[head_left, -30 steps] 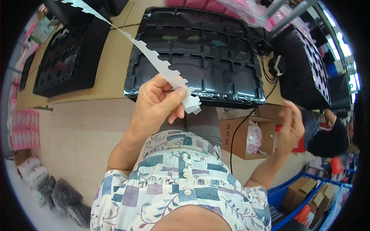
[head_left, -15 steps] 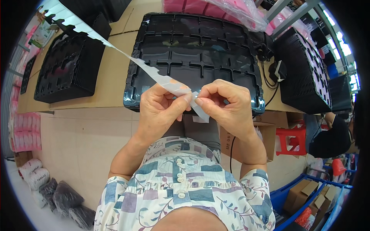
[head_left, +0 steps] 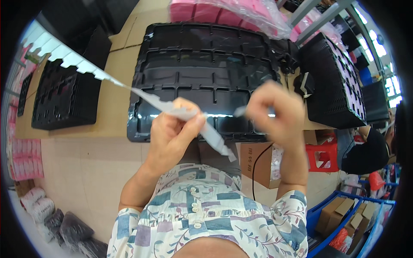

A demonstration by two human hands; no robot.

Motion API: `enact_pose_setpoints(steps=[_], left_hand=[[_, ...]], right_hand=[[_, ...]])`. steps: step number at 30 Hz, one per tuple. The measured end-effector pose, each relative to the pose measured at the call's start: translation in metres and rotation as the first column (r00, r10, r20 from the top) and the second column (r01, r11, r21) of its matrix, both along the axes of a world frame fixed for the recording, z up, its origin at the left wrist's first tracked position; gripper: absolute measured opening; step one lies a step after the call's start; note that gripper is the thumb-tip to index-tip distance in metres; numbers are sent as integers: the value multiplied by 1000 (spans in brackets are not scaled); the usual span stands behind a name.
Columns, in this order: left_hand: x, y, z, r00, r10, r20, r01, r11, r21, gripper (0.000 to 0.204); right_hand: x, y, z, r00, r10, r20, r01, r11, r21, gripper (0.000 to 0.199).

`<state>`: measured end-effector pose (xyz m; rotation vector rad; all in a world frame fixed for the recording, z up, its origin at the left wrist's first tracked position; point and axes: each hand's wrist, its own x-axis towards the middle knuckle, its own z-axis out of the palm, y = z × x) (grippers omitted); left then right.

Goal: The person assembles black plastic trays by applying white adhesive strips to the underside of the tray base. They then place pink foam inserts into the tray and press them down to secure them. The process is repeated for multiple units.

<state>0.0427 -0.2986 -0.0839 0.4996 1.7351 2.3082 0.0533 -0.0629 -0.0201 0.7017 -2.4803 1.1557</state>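
Note:
A long white paper strip with a notched edge (head_left: 86,64), like label backing, slants down from the upper left. My left hand (head_left: 174,133) pinches it near its lower part between thumb and forefinger; a loose tail hangs past the fingers toward my lap. To the right, my right hand (head_left: 277,114) is smeared by motion, its fingers bent together. At its fingertips shows a small pale, see-through piece (head_left: 240,112), apart from the strip. Both hands are over the near edge of a black moulded plastic tray (head_left: 180,79) on the table.
Stacks of black trays stand left (head_left: 66,92) and right (head_left: 331,81) on the cardboard-covered table (head_left: 112,103). Pink foam (head_left: 215,13) under clear plastic lies at the back. A black cable (head_left: 257,165) hangs beside a carton (head_left: 258,170). Another person (head_left: 365,150) sits near a red stool (head_left: 320,157).
My right hand has come away from the strip, moving right and up with the small pale piece. The strip's tail now hangs freely below my left hand. The view has shifted slightly.

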Motion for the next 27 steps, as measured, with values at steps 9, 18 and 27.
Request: enact_pose_setpoints(steps=[9, 18, 27], left_hand=[[2, 1, -2, 989, -71, 127, 74, 997, -16, 3], [8, -9, 3, 966, -125, 227, 126, 992, 13, 6], [8, -11, 3, 982, -145, 122, 151, 988, -42, 6]], right_hand=[[-153, 130, -20, 957, -189, 220, 116, 945, 307, 15], [-199, 131, -36, 950, -134, 284, -20, 876, 482, 14], [-199, 132, -48, 981, -139, 136, 45, 842, 537, 16]])
